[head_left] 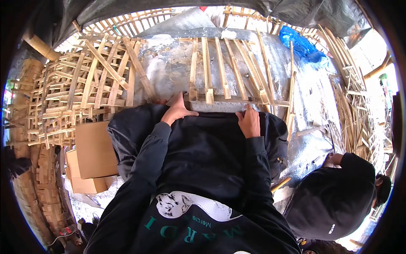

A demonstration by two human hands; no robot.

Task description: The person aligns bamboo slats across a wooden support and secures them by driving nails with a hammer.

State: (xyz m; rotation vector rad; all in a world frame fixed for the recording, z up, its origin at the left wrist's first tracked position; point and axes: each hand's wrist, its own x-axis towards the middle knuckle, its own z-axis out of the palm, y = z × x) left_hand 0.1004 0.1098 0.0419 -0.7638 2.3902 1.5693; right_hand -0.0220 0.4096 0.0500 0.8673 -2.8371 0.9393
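Note:
My left hand [178, 111] rests at the far edge of my black-clothed lap [203, 144]. Its thumb stretches out to the right, apart from the fingers, which reach up by the left end of a crosswise bamboo strip [220, 98]. Several bamboo slats [206, 70] lie lengthwise from that strip, spaced apart like a rack. Near the strip's right part, my right hand [249, 122] has its fingers bent together in a pinch. What sits between those fingertips is too small to make out.
Woven bamboo lattice panels [80, 80] are stacked at the left, above cardboard boxes [97, 150]. A blue plastic bag [300, 46] lies at the back right on the silvery sheet [165, 55]. Another person in black [334, 199] sits at the lower right. Bamboo strips [351, 101] pile up along the right.

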